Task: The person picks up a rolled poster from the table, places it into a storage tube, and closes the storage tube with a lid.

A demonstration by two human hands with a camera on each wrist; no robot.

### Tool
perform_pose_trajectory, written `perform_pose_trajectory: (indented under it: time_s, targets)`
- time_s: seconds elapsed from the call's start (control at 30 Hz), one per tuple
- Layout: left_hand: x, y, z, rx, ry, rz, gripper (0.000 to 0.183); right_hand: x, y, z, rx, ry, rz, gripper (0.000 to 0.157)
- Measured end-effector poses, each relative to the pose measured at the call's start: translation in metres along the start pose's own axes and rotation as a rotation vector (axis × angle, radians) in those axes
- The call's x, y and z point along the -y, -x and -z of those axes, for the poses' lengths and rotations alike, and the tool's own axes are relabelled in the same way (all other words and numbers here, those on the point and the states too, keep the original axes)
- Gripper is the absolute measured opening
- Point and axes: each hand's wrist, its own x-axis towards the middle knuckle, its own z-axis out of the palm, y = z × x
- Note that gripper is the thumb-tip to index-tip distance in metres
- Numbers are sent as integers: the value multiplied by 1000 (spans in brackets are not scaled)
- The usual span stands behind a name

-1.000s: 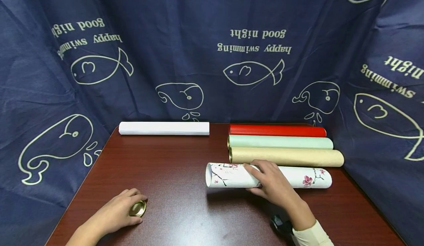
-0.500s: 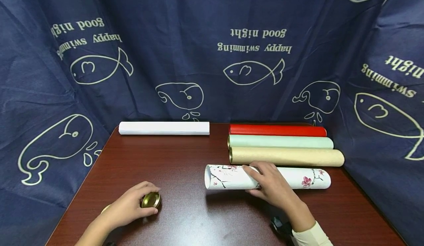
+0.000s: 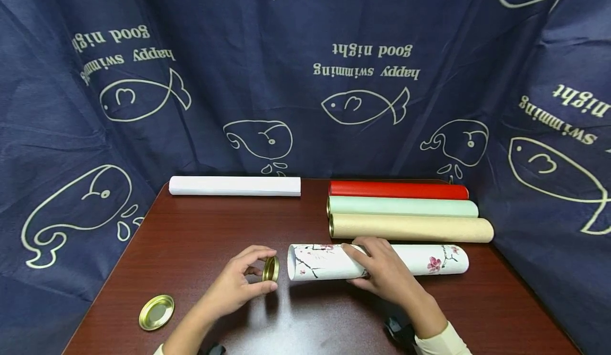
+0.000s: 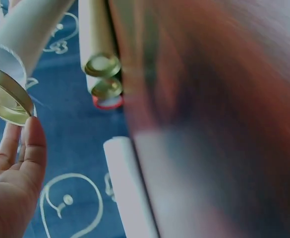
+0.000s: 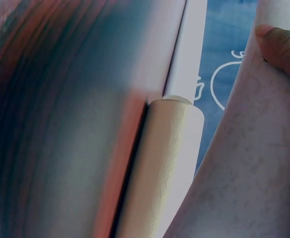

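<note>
A gold cap (image 3: pixel 271 269) is pinched by the fingers of the left hand (image 3: pixel 229 286), apart from the open end, not yet capped, of a blossom-print tube (image 3: pixel 320 263), gripped by the right hand (image 3: pixel 386 267) toward the counter's (image 3: pixel 229 217) right edge; a second cap (image 3: pixel 156 312) is left near the left edge.

A roll (image 3: pixel 235 186) lies along the rear edge of the table (image 3: pixel 229 222), at the left corner. Three tubes (image 3: pixel 403 207) lie side by side toward the right rear corner. In front of them, the right hand (image 3: pixel 384 271) holds a fourth tube (image 3: pixel 317 265). The left hand (image 3: pixel 234 287) holds a cap (image 3: pixel 270 269) just left of it. A lid (image 3: pixel 156 312) lies near the left edge.
</note>
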Motion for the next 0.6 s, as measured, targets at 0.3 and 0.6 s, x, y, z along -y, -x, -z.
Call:
perform_pose_trajectory:
  time_s: [0.3, 0.6]
  targets:
    - [-13, -18, -17, -59, 68, -20, 54, 5, -3, -4, -30, -14, 3, 80]
    - [-21, -19, -24, -80, 106, -14, 55, 6, -2, -5, -59, 3, 22, 84]
